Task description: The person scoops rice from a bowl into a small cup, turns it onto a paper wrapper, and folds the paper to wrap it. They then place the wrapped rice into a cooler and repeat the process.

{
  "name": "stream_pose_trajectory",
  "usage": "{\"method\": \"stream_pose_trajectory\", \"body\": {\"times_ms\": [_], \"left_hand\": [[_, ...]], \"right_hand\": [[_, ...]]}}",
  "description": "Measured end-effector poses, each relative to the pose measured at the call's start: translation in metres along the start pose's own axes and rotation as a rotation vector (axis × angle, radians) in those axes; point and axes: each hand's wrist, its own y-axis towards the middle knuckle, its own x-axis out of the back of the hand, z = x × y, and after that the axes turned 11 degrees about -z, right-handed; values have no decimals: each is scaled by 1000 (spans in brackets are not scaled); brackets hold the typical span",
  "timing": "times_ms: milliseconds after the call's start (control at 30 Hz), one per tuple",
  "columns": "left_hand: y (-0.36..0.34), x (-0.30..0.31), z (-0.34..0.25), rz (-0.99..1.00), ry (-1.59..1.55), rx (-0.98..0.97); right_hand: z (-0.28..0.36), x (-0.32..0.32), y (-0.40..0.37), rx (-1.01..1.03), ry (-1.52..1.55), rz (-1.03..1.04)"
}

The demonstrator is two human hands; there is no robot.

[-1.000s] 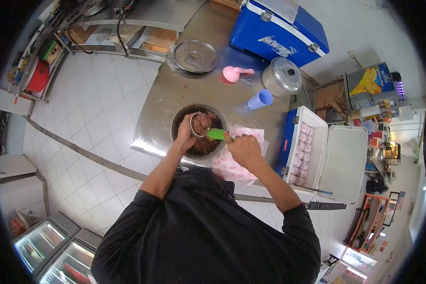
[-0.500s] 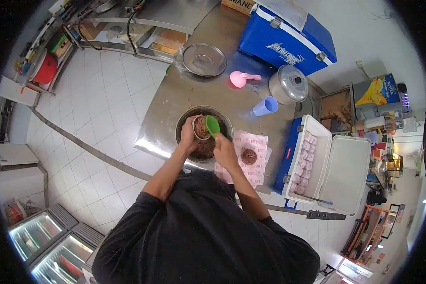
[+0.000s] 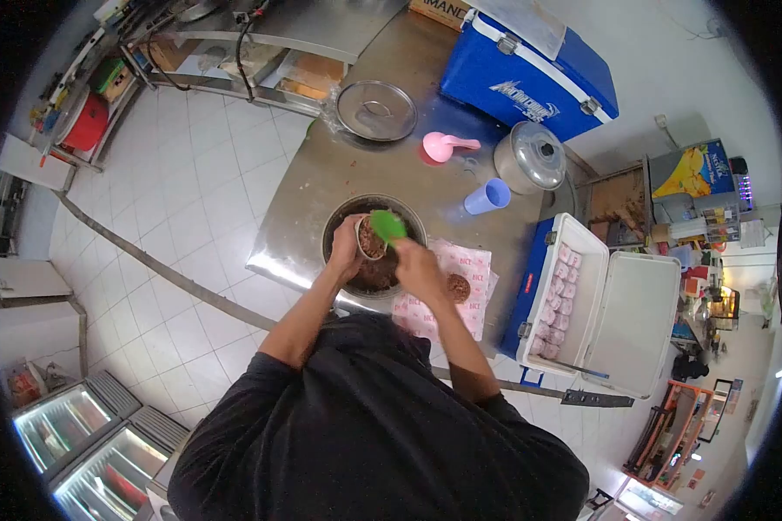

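My left hand (image 3: 346, 247) is closed round a small cup (image 3: 372, 238) packed with brown rice, held over a large metal pot (image 3: 330, 227). More of the brown rice (image 3: 375, 276) lies in the pot. My right hand (image 3: 419, 269) grips a green spoon (image 3: 388, 225), its bowl at the cup's right rim. To the right of the pot lie printed paper wrappers (image 3: 417, 318), with a round brown rice mound (image 3: 458, 287) on them, partly covered by my right forearm.
A pot lid (image 3: 376, 110), pink scoop (image 3: 440, 147), blue cup (image 3: 488, 197) and lidded pot (image 3: 530, 158) stand on the steel table (image 3: 300, 187). At right, an open cooler (image 3: 530, 300) holds several wrapped packs (image 3: 558, 302). A closed blue cooler (image 3: 530, 74) sits at the back.
The green spoon has turned over, so its back now shows, and my right hand has shifted slightly right. In my left hand the cup has tilted a little toward the spoon.
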Motion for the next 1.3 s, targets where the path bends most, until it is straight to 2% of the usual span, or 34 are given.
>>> {"method": "stream_pose_trajectory", "body": {"times_ms": [167,200,267,367,467,567,667,767,867,967,1033,1100,1167,1267,1300], "left_hand": [[15,11,14,5,-60,-12],[-2,5,2,-25,-29,10],[-3,0,-6,-34,-17,12],[-14,-7,-19,-48,-42,12],[-8,-9,-24,-29,20,-81],[-8,-7,-22,20,137,-134],[-2,-9,-18,21,244,-192],[-3,-13,-24,30,294,-160],[3,-7,-15,70,180,-107],[3,-2,-20,65,84,-49],[0,0,-29,34,29,-20],[-2,3,-34,-6,-36,-12],[-3,6,-35,24,-75,-27],[-5,3,-35,52,-112,-74],[-6,2,-34,58,-120,-90]], "right_hand": [[-7,-49,-7,111,-12,-11],[-9,-49,-12,92,-1,48],[-14,-35,3,82,17,144],[1,16,7,74,-108,163],[20,48,-1,251,-637,71],[3,39,-4,570,-747,69],[2,42,2,584,-679,184],[-9,33,13,319,-383,341],[-25,28,17,277,-39,285],[-14,38,12,166,145,274],[-42,31,10,115,307,225],[-54,26,5,-191,490,251],[-50,28,-4,-760,681,343],[-53,24,-13,-893,939,407],[-47,22,-13,-849,963,318]]}}
